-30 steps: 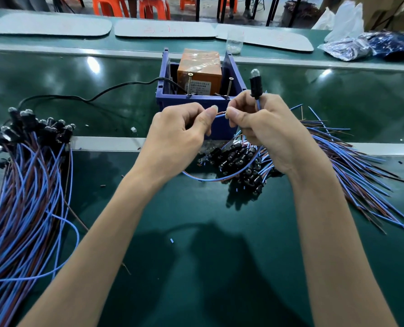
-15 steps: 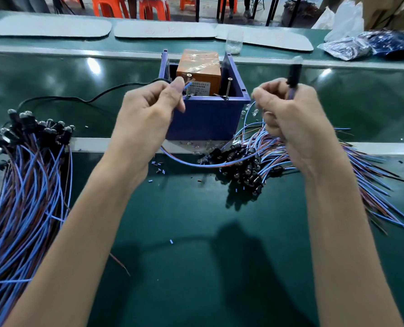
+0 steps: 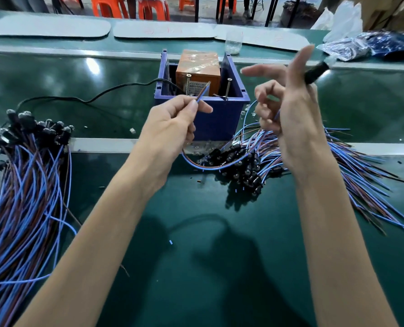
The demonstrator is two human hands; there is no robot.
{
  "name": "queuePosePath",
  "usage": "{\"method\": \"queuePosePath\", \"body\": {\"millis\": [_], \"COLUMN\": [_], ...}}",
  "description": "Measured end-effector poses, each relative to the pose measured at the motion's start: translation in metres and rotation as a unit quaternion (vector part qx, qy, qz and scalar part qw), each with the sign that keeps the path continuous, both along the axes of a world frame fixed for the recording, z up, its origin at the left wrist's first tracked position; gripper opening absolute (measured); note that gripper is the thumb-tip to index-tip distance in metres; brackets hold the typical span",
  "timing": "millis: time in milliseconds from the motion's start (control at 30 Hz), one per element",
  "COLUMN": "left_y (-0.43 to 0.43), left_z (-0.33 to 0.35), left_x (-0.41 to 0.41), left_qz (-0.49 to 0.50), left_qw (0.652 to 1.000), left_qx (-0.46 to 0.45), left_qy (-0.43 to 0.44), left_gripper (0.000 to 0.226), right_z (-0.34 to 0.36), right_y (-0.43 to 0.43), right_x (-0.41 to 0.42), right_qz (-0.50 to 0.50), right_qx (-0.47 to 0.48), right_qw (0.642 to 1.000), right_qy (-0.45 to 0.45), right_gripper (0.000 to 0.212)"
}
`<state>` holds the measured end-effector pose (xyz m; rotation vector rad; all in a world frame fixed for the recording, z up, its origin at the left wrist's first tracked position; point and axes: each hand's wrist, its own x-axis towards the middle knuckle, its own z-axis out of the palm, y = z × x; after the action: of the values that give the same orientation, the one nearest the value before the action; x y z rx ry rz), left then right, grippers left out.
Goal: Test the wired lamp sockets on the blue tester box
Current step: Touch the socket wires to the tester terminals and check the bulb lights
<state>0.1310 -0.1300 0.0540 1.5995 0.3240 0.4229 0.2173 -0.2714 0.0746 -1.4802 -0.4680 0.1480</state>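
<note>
The blue tester box [image 3: 222,119] stands mid-table with an orange block [image 3: 198,72] inside and two upright screws, one on the left [image 3: 187,83] and one on the right [image 3: 228,87]. My left hand [image 3: 172,131] pinches the free ends of a blue and brown wire pair [image 3: 202,93], tips close to the left screw. The pair loops down in front of the box to my right hand [image 3: 290,114], which holds the black lamp socket [image 3: 317,70] raised at the box's right, thumb and forefinger stretched out.
A heap of wired sockets [image 3: 241,166] lies right of the box, wires fanning to the right. A second bundle [image 3: 26,185] lies at the left. A black cable [image 3: 97,96] runs into the box. Plastic bags [image 3: 361,46] and a small clear jar [image 3: 233,44] sit behind.
My hands have drawn apart, stretching the wire pair. The right hand carried the socket right and up, fingers spreading. The left hand brought the wire ends over the box by the left screw.
</note>
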Motion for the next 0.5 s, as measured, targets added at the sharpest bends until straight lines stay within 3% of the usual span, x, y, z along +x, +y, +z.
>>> {"method": "queuePosePath", "body": {"millis": [133,267,400,500], "left_y": [-0.003,-0.012,-0.02,-0.023], "left_z": [0.001,0.003,0.006,0.008], "left_x": [0.0,0.001,0.0,-0.002], "left_qz": [0.021,0.005,-0.012,-0.035], "left_qw": [0.995,0.973,0.954,0.934], "left_qx": [-0.097,-0.225,-0.294,-0.347], "left_qy": [-0.027,-0.049,-0.061,-0.081], "left_gripper": [0.026,0.017,0.014,0.012], "right_z": [-0.003,-0.01,-0.015,-0.017], "right_y": [0.004,0.007,0.011,0.017], "right_x": [0.0,-0.004,-0.013,-0.015], "right_qz": [0.039,0.059,0.14,0.177], "right_qx": [-0.026,-0.06,-0.084,-0.057], "right_qw": [0.998,0.996,0.987,0.982], "right_qy": [0.031,0.009,0.007,0.029], "right_gripper": [0.081,0.043,0.013,0.007]}}
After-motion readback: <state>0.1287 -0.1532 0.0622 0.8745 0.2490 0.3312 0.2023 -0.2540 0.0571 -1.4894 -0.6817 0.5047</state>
